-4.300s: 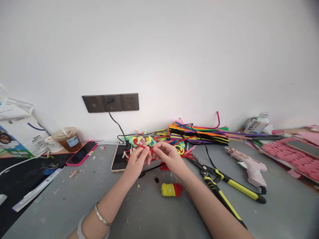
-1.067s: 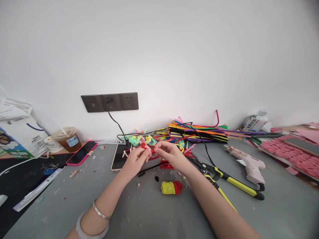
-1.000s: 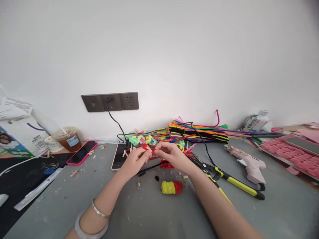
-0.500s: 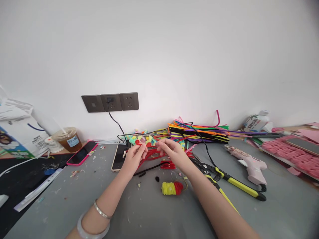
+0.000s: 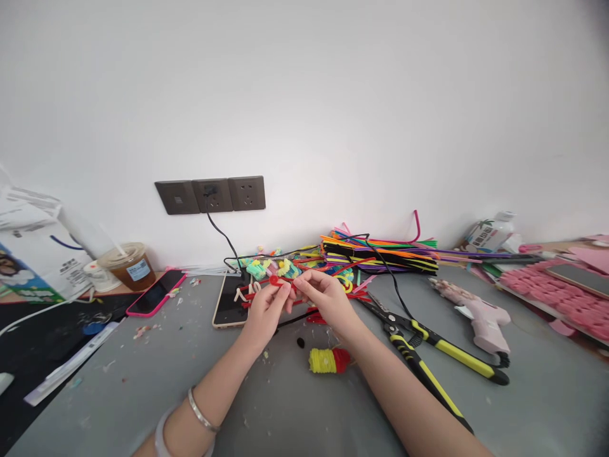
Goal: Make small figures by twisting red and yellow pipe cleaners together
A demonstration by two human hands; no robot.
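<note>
Above the middle of the table, my left hand [image 5: 267, 311] is closed in a pinch on a red pipe cleaner [image 5: 274, 280] with a curled end. Close beside it, my right hand [image 5: 327, 297] pinches the same red piece from the right; its fingertips partly hide it. Below the hands sits a yellow and red pipe-cleaner roll [image 5: 327, 360], with a small black oval piece [image 5: 301, 343] to its left. A phone [image 5: 226, 304] lies partly behind my left hand, pale bent pieces on it. More red pipe cleaners [image 5: 359, 294] lie behind my hands.
Yellow-handled pliers [image 5: 457, 357] and a pale pink glue gun [image 5: 480, 314] lie to the right. A bundle of coloured pipe cleaners [image 5: 380, 254] rests by the wall. On the left are a drink cup [image 5: 133, 266] and a pink-cased phone [image 5: 157, 294].
My hands have come closer together, the left moving right. The curled red end has shifted right with it, and a second red curl is now hidden by the fingers.
</note>
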